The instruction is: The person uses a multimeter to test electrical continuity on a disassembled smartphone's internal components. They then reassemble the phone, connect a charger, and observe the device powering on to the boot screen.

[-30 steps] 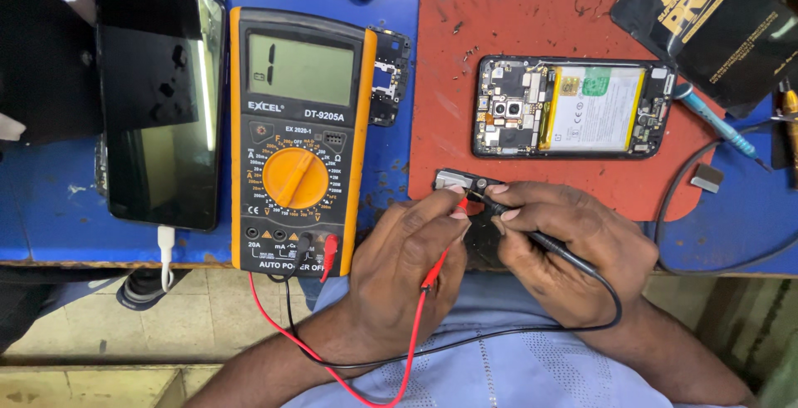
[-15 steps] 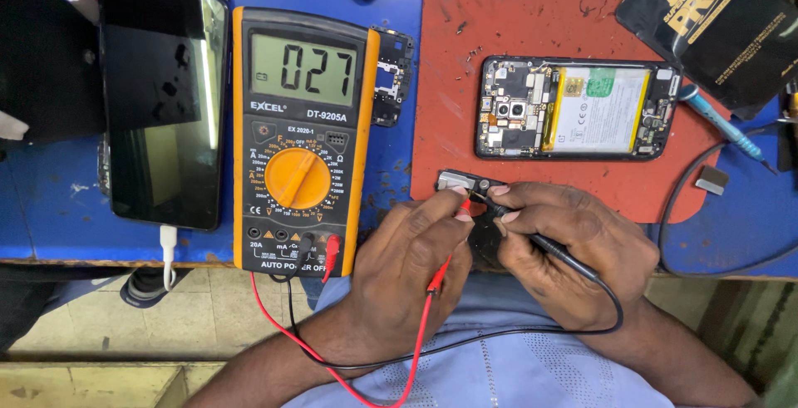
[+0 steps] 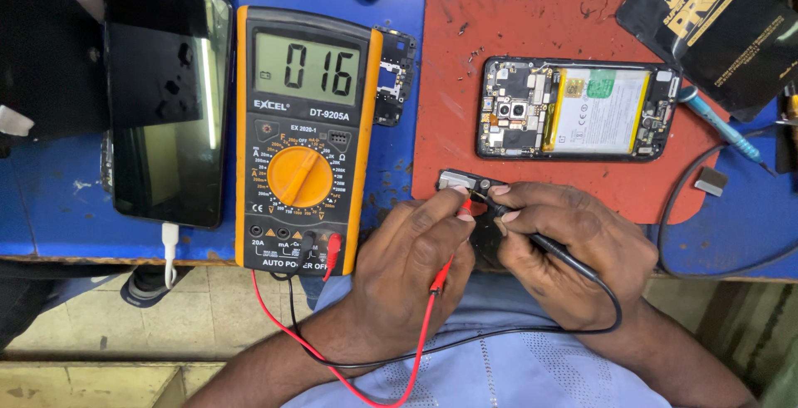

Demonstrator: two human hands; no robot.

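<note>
Since the earlier frames the figures on the multimeter [image 3: 303, 138] display are changed, while both hands and both probes are kept almost where they were, shifted only slightly. The left hand [image 3: 413, 271] is closed in a pinch on the red probe [image 3: 447, 268], whose tip is pressed to the small metal part [image 3: 460, 180] lying at the near edge of the red mat [image 3: 582, 67]. The right hand [image 3: 573, 258] is closed on the black probe [image 3: 555, 250], held pen-like, tip pointed left and up onto the same part. The part is set just ahead of both sets of fingertips, touching both probe tips, its long axis running left to right; the left hand is placed at its left end, the right hand at its right end, both about equally near. Red and black leads are looped back over the person's lap to the meter's jacks. The meter is laid flat on the blue counter [image 3: 50, 200], left of the hands. A dark phone [image 3: 166, 96] with a white cable plugged in is laid further left. An opened phone [image 3: 573, 109] with battery exposed is laid on the mat beyond the part, well apart from the hands. A small circuit board [image 3: 394, 76] is placed just right of the meter.
</note>
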